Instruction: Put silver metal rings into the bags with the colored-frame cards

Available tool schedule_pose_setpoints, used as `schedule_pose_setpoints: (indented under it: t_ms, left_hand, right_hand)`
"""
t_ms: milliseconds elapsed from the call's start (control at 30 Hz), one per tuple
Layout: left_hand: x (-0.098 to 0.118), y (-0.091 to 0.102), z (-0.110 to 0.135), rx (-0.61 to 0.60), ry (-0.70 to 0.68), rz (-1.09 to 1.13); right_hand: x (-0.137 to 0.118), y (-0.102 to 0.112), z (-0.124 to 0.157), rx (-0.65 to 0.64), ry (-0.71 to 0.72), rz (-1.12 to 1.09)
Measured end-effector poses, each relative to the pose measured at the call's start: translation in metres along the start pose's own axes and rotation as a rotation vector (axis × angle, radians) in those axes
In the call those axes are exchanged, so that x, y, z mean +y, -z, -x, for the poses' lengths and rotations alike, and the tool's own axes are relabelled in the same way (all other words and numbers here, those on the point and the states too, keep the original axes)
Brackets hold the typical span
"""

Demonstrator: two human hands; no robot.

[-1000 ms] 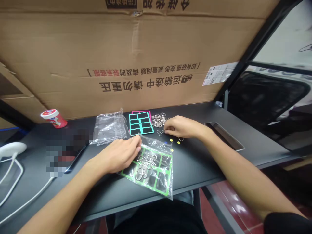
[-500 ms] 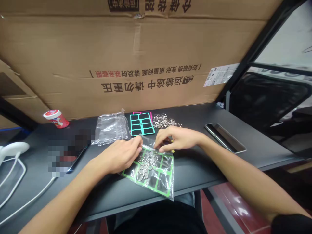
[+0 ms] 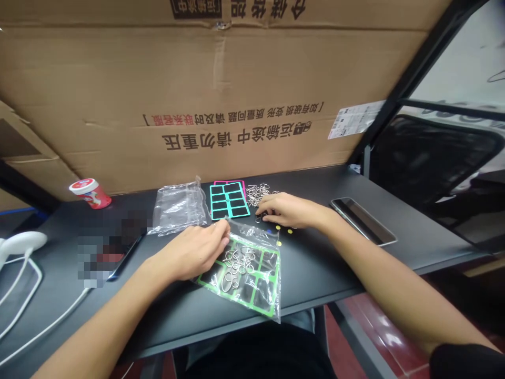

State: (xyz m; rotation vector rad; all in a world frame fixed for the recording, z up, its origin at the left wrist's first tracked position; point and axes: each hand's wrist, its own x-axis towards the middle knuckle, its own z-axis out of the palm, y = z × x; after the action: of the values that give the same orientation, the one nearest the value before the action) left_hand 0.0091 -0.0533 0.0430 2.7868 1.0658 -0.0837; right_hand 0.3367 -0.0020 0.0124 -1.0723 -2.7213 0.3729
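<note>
The left hand (image 3: 202, 250) pinches the clear bag (image 3: 245, 279) beside it, while the right hand (image 3: 282, 209), its grip unclear, curls beside metal clips (image 3: 256, 193) that a careless brush from it could easily scatter

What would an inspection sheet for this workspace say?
Surface: dark desk.
Job's things: bag showing green grid and silver rings; ring pile; teal grid overlapping pink grid.
Clutter: tub, phone, second bag, yellow dots, pixelated item.
Hands: left hand grips the bag's upper edge; right hand at the pile's near edge, hold unclear.
Cables: white cable runs to the pixelated item.
Surroundings: cardboard behind; black chair at right; red floor below.
</note>
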Motion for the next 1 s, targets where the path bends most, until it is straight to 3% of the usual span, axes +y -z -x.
schedule_pose_setpoints:
  t_ms: [200, 433, 567, 700, 833, 867, 933, 1000]
  left_hand:
    - [0.0, 0.0, 0.0, 0.0, 0.007, 0.004]
    - [0.001, 0.001, 0.0, -0.005, 0.002, -0.014]
    - [0.001, 0.002, 0.0, -0.009, 0.008, 0.0]
    - [0.001, 0.001, 0.0, -0.012, 0.014, -0.003]
    - [0.001, 0.0, 0.001, -0.011, 0.004, -0.015]
    - [0.001, 0.0, 0.001, -0.009, 0.001, -0.013]
    - [0.001, 0.001, 0.001, -0.006, -0.001, -0.004]
    - [0.002, 0.001, 0.001, -0.001, 0.005, 0.007]
  right_hand:
    - [-0.008, 0.002, -0.001, -0.021, -0.041, 0.07]
    - [-0.031, -0.001, -0.007, -0.081, -0.185, 0.391]
    - [-0.023, -0.004, -0.009, -0.051, -0.21, 0.444]
    - [-0.012, -0.002, -0.005, 0.096, -0.134, 0.217]
    - [-0.031, 0.003, -0.004, 0.332, -0.093, -0.028]
    - [-0.038, 0.005, -0.004, 0.324, -0.044, -0.076]
    - [-0.049, 0.01, -0.002, 0.188, 0.095, -0.187]
    - [-0.048, 0.019, 0.003, 0.123, 0.121, -0.249]
